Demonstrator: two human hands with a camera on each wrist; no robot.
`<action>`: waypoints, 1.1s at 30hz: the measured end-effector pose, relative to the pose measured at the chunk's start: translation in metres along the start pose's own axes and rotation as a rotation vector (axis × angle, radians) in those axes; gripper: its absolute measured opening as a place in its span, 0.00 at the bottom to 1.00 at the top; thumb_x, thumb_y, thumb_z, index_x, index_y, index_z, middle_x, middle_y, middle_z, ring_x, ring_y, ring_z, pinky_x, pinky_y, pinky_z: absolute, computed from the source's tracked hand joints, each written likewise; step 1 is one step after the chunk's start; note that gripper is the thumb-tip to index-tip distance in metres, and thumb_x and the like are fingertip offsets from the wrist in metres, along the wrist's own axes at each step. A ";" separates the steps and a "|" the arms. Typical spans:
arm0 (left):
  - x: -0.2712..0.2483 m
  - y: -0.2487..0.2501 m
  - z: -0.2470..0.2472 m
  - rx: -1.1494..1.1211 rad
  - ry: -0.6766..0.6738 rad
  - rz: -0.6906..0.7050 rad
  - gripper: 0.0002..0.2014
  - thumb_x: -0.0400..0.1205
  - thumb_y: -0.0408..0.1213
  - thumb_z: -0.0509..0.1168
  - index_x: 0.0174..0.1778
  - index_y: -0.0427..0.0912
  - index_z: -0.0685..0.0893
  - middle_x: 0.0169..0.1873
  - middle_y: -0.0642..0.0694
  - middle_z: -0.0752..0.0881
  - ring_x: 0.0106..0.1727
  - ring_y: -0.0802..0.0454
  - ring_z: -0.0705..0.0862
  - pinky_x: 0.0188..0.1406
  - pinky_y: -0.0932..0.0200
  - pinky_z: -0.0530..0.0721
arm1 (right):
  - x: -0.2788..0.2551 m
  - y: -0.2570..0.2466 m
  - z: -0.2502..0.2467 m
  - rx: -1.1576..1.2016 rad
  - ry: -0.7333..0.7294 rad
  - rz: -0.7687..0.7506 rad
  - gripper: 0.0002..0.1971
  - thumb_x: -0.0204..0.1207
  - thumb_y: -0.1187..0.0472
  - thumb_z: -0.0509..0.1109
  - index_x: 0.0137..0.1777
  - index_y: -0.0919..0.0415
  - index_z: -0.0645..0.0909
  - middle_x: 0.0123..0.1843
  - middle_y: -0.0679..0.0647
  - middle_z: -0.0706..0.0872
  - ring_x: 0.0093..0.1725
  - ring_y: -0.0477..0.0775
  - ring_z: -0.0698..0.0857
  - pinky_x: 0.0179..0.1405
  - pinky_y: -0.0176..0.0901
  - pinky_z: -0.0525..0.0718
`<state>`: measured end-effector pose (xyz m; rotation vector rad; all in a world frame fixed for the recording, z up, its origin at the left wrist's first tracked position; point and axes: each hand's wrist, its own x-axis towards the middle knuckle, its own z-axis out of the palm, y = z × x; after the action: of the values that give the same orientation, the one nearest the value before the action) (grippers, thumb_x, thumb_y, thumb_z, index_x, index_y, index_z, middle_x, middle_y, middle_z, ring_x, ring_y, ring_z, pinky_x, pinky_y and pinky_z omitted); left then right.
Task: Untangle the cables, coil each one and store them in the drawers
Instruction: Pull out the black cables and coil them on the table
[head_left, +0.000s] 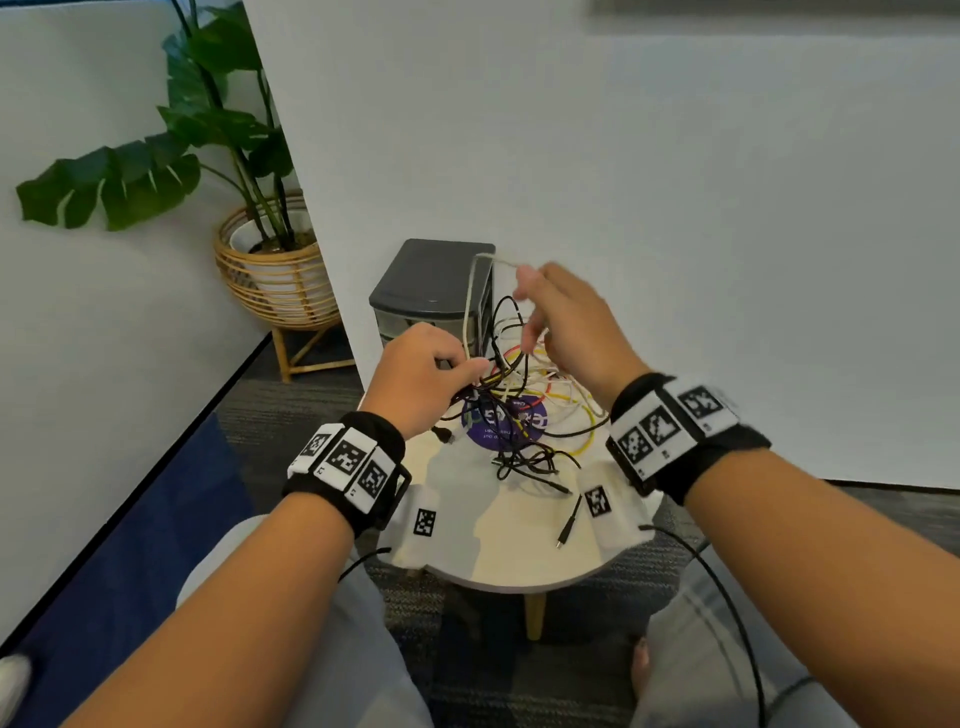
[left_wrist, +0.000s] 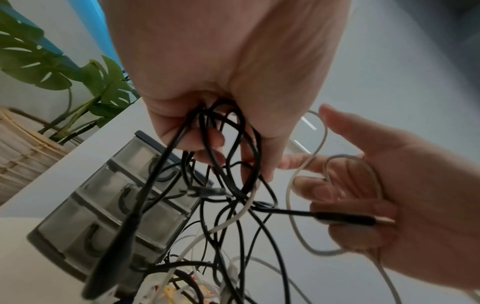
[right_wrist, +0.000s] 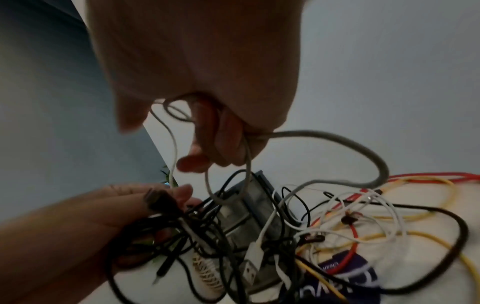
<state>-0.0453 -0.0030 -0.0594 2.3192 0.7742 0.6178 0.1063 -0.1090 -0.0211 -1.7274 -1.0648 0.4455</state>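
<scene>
Small round worktop (head_left: 519, 561): left hand (head_left: 421, 374) grips black cables (left_wrist: 228, 156), right hand (head_left: 571, 322) pinches limp grey cable (right_wrist: 337, 139); grab near plugs.

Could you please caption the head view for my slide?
Left hand grips black cables while right hand lifts a grey cable before closed drawers.

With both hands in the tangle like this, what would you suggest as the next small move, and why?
Probably keep drawing the grey cable up and away with the right hand while the left hand holds the bunch of black cables back. The grey one already loops up clear of the pile, yet its lower run still dips into the tangle on the table, so it looks the easiest to free.
</scene>
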 end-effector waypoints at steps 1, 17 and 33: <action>0.000 -0.002 0.001 0.006 0.016 0.008 0.19 0.83 0.46 0.72 0.35 0.34 0.90 0.42 0.38 0.88 0.48 0.45 0.84 0.49 0.54 0.79 | -0.007 0.006 0.002 0.000 -0.057 0.002 0.19 0.85 0.38 0.62 0.51 0.54 0.81 0.29 0.51 0.85 0.20 0.38 0.74 0.30 0.41 0.70; 0.001 -0.021 0.033 0.001 0.085 -0.011 0.12 0.76 0.48 0.79 0.41 0.43 0.91 0.48 0.54 0.84 0.48 0.60 0.81 0.52 0.52 0.83 | 0.010 -0.005 0.029 -0.342 -0.103 -0.124 0.07 0.76 0.54 0.75 0.38 0.50 0.82 0.34 0.44 0.83 0.32 0.39 0.77 0.32 0.33 0.70; -0.011 -0.032 0.030 -0.037 -0.024 -0.069 0.08 0.74 0.54 0.80 0.39 0.55 0.93 0.53 0.58 0.83 0.55 0.62 0.81 0.51 0.57 0.80 | 0.034 -0.017 0.004 0.300 0.307 -0.129 0.13 0.83 0.56 0.67 0.36 0.54 0.81 0.26 0.50 0.79 0.26 0.46 0.74 0.30 0.40 0.69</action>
<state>-0.0469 -0.0013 -0.1047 2.2522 0.8213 0.5679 0.1149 -0.0772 -0.0016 -1.3990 -0.8349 0.2340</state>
